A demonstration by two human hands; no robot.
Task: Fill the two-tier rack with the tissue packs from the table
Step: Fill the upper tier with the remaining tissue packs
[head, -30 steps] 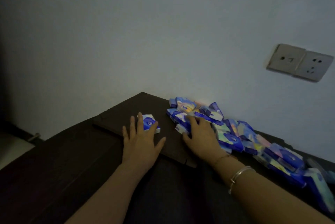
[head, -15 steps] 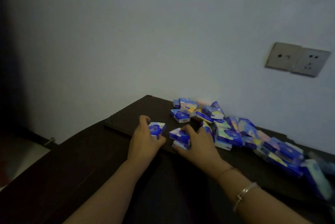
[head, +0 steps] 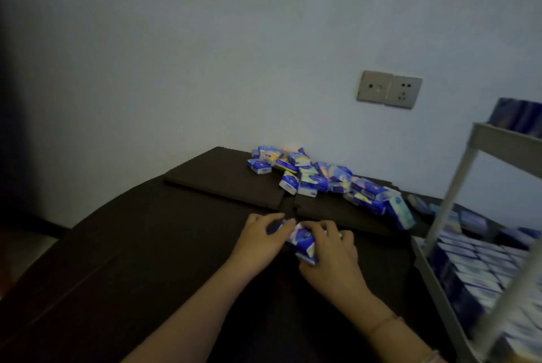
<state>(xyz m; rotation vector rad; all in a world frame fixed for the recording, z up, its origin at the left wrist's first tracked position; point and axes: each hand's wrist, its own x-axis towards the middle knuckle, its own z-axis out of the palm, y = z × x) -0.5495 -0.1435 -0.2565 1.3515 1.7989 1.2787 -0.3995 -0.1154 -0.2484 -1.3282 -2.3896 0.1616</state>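
My left hand (head: 261, 241) and my right hand (head: 333, 254) meet over the dark table (head: 152, 260), both closed around a small bunch of blue-and-white tissue packs (head: 303, 241). A loose pile of tissue packs (head: 316, 179) lies farther back against the wall on dark mats. The grey two-tier rack (head: 457, 186) stands at the right edge. Its lower tier (head: 484, 268) holds rows of packs, and its upper tier (head: 516, 119) shows dark blue packs, mostly cut off.
Two dark foam mats (head: 223, 177) lie side by side on the table under the pile. A wall socket plate (head: 388, 89) sits above the pile. The table's left edge drops to a floor (head: 26, 248).
Both hands pulled back from the pile toward me, each carrying packs, and came together. The view swung right, bringing the rack into sight.
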